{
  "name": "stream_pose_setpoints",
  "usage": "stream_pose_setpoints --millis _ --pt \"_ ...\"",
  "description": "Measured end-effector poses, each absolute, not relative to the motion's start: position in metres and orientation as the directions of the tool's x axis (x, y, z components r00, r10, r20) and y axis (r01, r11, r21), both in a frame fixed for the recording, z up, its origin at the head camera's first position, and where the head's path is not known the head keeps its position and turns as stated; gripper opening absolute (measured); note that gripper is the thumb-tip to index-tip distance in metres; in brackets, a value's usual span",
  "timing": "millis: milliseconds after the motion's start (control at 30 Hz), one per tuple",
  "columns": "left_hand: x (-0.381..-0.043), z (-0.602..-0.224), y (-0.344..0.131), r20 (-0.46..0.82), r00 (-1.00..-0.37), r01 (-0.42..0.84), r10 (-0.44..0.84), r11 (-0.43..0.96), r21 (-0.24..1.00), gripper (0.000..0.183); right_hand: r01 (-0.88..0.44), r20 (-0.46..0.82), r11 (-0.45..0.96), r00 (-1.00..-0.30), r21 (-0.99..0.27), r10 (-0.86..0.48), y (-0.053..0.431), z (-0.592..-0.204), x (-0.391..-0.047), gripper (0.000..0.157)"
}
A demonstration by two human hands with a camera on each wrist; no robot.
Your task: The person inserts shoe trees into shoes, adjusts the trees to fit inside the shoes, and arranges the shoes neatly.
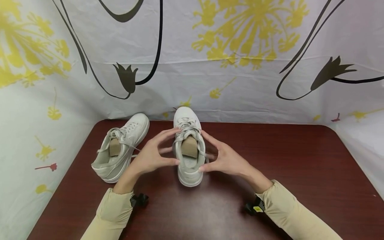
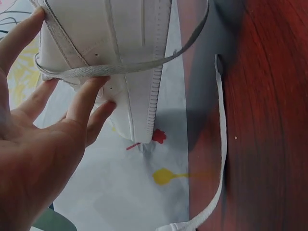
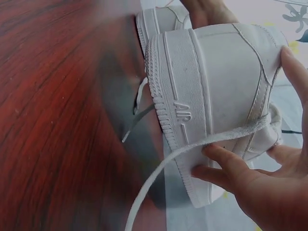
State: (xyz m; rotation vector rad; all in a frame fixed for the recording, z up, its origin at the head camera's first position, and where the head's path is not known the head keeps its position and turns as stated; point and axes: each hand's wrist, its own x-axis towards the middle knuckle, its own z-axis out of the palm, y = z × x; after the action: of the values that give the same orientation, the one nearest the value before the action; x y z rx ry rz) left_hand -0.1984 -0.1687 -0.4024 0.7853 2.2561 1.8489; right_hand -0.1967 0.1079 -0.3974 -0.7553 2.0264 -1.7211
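Note:
A white lace-up sneaker [image 1: 192,176] stands toe-away between my two hands, a brown cardboard piece [image 1: 189,147] inside its opening. In both wrist views the sole looks raised off the table, with a shadow below. My left hand [image 1: 151,154] holds the left side, thumb near the collar, fingertips [image 2: 91,89] on the upper. From the right, my right hand [image 1: 230,158] grips it, thumb by the heel and fingers [image 3: 226,161] against the side. A loose lace [image 3: 159,168] hangs down by the right fingers; another lace [image 2: 139,66] loops past the left fingers.
A second white sneaker [image 1: 127,156], also with cardboard inside, stands at the left on the dark red wooden table [image 1: 285,160]. Behind and beside the table hangs a white cloth [image 1: 234,86] printed with flowers. The held shoe's toe is near the table's far edge.

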Motion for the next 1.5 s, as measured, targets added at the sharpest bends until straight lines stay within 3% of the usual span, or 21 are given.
stream_pose_setpoints --millis 167,567,933,1500 --pt "-0.198 -0.404 -0.179 0.208 -0.849 0.288 0.486 0.095 0.953 0.087 -0.197 0.097 0.104 -0.796 -0.975 -0.597 0.093 -0.403 -0.197 0.112" --pt "-0.198 -0.396 -0.213 0.081 -0.846 0.177 0.527 0.134 0.975 0.086 -0.121 0.041 0.11 -0.835 -0.987 -0.549 0.059 -0.409 -0.189 0.112" --pt "-0.196 -0.389 -0.229 0.11 -0.807 0.264 0.58 0.188 0.946 0.085 -0.147 0.1 0.05 -0.847 -0.988 -0.522 0.039 -0.413 -0.186 0.11" --pt "-0.19 -0.381 -0.254 0.028 -0.85 0.155 0.526 0.199 0.968 0.084 -0.131 0.097 0.031 -0.854 -0.991 -0.512 0.009 -0.415 -0.185 0.11"
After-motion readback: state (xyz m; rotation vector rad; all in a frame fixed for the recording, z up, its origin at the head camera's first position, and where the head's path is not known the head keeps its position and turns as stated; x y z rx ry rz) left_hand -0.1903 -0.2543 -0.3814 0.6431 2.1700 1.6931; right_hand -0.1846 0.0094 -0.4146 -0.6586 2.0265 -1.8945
